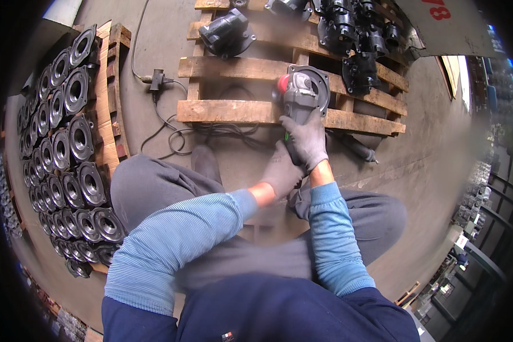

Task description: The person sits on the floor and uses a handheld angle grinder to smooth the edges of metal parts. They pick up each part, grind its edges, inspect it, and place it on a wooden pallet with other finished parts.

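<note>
Both my hands, in grey gloves, grip an angle grinder [300,100] with a red guard or disc at its head. My left hand [282,171] is closed around the rear of its body. Further forward, my right hand [308,139] wraps the grinder's handle part. The grinder's head lies over a black flanged metal casting [322,87] on a wooden pallet [231,112]; whether the disc touches the casting cannot be told. Part of the casting's flange is hidden behind the tool.
Black castings [361,70] crowd the pallet's right, another [226,34] stands at its upper left. A second tool [357,149] lies by the pallet's front edge. Cables and a power connector [157,80] lie on the floor. Rows of flanged castings [80,137] fill a pallet at left.
</note>
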The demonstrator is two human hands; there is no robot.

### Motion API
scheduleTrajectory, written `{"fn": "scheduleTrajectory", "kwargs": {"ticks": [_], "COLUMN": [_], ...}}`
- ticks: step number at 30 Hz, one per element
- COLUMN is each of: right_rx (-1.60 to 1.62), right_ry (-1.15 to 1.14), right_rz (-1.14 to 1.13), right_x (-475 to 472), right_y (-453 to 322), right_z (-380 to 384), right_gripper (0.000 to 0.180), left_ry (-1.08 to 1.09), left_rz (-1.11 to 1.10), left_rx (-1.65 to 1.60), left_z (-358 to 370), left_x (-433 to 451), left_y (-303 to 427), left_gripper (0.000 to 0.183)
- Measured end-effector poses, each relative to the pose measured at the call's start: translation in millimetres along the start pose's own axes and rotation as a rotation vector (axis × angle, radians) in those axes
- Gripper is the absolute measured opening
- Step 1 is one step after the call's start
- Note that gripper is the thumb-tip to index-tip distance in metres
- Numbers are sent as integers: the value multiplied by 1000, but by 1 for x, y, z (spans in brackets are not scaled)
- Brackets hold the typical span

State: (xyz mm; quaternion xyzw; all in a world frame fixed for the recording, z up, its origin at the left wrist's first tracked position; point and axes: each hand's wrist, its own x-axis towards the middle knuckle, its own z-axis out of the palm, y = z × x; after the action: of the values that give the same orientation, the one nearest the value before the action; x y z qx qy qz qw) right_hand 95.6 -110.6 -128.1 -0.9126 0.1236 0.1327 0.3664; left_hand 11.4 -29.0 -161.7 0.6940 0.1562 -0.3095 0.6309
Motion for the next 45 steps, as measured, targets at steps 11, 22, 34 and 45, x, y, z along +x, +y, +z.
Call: {"fn": "scheduleTrajectory", "kwargs": {"ticks": [11,22,34,45], "right_rx": [57,77,20,43], "right_ry": [-28,60,-70,-61], "right_rz": [-14,170,49,84], "right_x": [37,72,44,-35], "right_y": [-5,-9,1,24], "right_z": [-6,-28,-7,0], "right_gripper": [72,75,79,73], "left_ry": [19,-67,29,-72], "left_rz": [84,19,13,67], "left_rx": [-44,-102,-38,-8], "left_z": [-5,0,-7,8], "left_x": [30,66,24,-42], "left_y": [20,48,42,2], "left_gripper": [71,83,72,83]}}
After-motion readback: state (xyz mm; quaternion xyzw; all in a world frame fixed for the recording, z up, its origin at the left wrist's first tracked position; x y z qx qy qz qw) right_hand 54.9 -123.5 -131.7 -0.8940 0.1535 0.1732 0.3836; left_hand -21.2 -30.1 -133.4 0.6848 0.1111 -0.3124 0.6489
